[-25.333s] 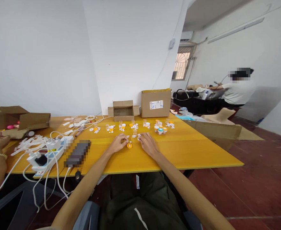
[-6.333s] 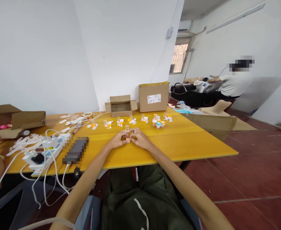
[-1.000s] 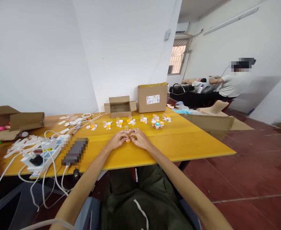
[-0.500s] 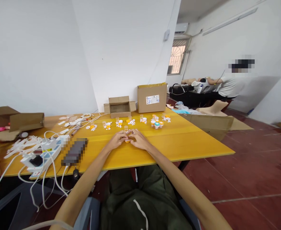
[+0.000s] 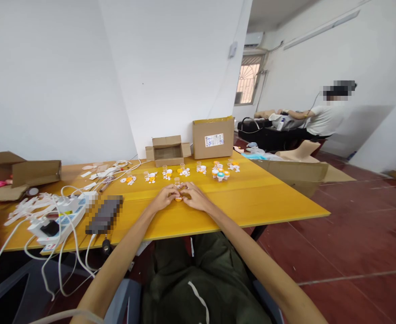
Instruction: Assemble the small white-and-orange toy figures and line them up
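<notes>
white walls (image 5: 49, 67), red tiled floor (image 5: 353, 234), barred window (image 5: 246, 85), yellow table (image 5: 268, 198).

Both bare forearms reach forward and converge. The left hand (image 5: 165, 198) and right hand (image 5: 195, 198) meet with fingertips touching, fingers curled, palms turned down and inward.

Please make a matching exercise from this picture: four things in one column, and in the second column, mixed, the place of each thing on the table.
Things:
1. small orange cap
2. open cardboard box
3. white power strip
4. teal-capped vial

Places:
A. left part of the table, among cables
B. between the fingertips of both hands
C. at the far edge, by the wall
D. in the row of vials, right end

Pairs: 1-B, 2-C, 3-A, 4-D
</notes>
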Action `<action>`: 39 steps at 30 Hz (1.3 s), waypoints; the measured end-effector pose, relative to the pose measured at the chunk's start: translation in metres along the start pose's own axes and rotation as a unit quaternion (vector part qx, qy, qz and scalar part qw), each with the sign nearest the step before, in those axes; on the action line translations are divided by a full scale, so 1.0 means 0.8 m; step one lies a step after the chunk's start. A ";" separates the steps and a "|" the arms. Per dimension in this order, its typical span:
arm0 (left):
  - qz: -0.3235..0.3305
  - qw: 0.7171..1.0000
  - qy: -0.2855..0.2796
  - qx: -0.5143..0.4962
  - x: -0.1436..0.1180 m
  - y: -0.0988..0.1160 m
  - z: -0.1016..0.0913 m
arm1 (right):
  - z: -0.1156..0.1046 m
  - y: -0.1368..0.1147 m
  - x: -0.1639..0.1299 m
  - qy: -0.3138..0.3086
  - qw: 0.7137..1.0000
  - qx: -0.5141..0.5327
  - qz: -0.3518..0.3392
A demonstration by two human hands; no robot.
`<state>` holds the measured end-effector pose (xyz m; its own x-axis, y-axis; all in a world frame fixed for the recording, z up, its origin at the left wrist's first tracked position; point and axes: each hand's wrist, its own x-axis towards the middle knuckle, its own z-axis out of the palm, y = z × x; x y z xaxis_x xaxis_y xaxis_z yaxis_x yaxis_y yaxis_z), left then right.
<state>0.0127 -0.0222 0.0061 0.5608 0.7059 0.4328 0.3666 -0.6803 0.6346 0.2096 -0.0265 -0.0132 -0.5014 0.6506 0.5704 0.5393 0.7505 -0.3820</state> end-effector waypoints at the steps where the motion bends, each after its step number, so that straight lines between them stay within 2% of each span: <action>1: -0.002 1.000 0.001 0.001 0.000 0.000 0.000 | -0.001 -0.001 0.000 -0.003 1.000 0.001 0.000; 14: -0.002 1.000 -0.003 -0.002 -0.001 0.002 0.000 | -0.003 -0.005 0.001 -0.014 1.000 0.015 -0.006; 31: 0.007 0.998 -0.006 0.066 -0.003 -0.001 -0.003 | -0.002 -0.005 0.001 0.007 1.000 0.025 0.012; 39: 0.009 0.998 -0.011 0.062 -0.003 -0.001 -0.002 | -0.003 -0.004 0.000 0.000 1.000 0.029 0.013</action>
<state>0.0098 -0.0232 0.0057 0.5839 0.6895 0.4285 0.4442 -0.7132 0.5423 0.2095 -0.0288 -0.0099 -0.4867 0.6707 0.5598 0.5131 0.7381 -0.4381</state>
